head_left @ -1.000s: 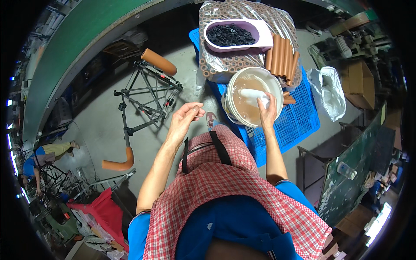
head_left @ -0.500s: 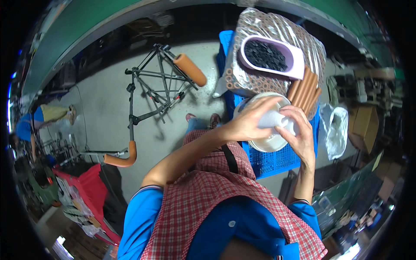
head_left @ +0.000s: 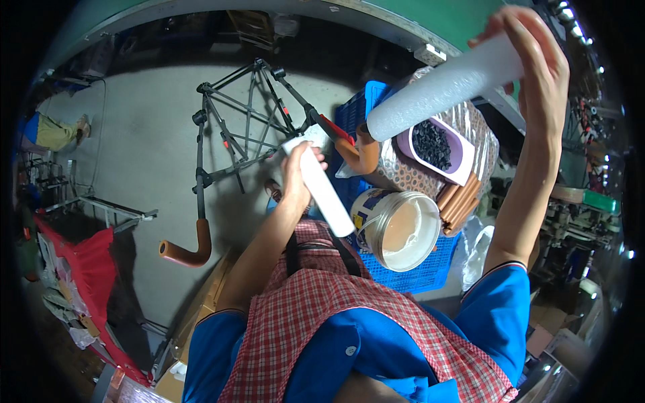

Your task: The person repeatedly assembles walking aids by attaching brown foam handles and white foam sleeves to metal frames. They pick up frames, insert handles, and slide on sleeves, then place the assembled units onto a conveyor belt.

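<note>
My left hand [head_left: 297, 178] is closed around a white foam tube [head_left: 326, 198], slanting in front of the apron. Raised at the upper right, my right hand [head_left: 541, 67] grips the end of another white foam tube [head_left: 440, 91]. That tube's lower end overlaps the tip of a bent brown foam handle [head_left: 359, 154] in view; whether they touch, I cannot tell. The handle belongs to a dark folding metal frame [head_left: 252, 124] standing on the floor. Its other brown foam handle [head_left: 195, 252] points toward the lower left.
A white bucket [head_left: 375, 218] with liquid in it stands on a blue plastic crate [head_left: 420, 279]. Beyond it, a lilac scoop [head_left: 463, 164] of black pieces rests on plastic-wrapped brown tubes [head_left: 393, 171]. Loose brown foam tubes [head_left: 460, 205] lie beside the bucket. Red cloth [head_left: 87, 269] hangs at left.
My hands have parted from over the bucket, each with a white tube. The right has gone up and right, the left leftward. The frame's near handle has shifted right, to the crate.
</note>
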`<state>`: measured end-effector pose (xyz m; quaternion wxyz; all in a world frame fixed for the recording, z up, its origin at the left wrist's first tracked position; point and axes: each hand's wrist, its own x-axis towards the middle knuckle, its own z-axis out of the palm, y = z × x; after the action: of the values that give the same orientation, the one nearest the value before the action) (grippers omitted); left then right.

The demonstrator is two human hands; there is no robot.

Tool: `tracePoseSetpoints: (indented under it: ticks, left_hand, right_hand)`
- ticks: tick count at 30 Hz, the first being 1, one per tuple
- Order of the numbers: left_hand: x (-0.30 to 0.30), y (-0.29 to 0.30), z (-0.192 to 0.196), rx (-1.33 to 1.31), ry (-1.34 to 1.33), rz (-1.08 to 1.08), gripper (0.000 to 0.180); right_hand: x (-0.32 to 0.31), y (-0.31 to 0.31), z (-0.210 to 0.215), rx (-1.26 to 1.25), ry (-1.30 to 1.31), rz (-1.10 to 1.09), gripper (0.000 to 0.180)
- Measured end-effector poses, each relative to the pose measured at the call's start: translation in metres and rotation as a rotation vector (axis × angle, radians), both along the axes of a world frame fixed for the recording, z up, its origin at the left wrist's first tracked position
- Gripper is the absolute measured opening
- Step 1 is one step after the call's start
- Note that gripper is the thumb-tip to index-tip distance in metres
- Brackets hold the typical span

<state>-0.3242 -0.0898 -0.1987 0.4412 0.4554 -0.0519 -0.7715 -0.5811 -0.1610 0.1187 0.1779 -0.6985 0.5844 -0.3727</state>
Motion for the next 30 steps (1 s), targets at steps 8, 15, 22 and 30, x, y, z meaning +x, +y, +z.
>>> tracePoseSetpoints:
  ticks: [8,15,22,30]
  left_hand:
    - [-0.032,-0.019,-0.021,0.05,0.484,-0.089,0.052]
    - [-0.028,-0.016,-0.028,0.102,0.528,-0.17,0.049]
    - [0.001,-0.034,-0.047,0.018,0.203,-0.177,0.055]
    - [0.18,-0.041,0.195,-1.099,-0.576,0.338,0.053]
  right_hand:
    - [0.098,-0.055,-0.046,0.18,0.36,0.363,0.029]
    - [0.088,0.036,-0.128,0.595,0.618,0.408,0.034]
    - [0.096,-0.018,-0.062,0.298,-0.058,0.151,0.051]
    - [0.177,0.071,-0.15,0.393,-0.565,0.201,0.017]
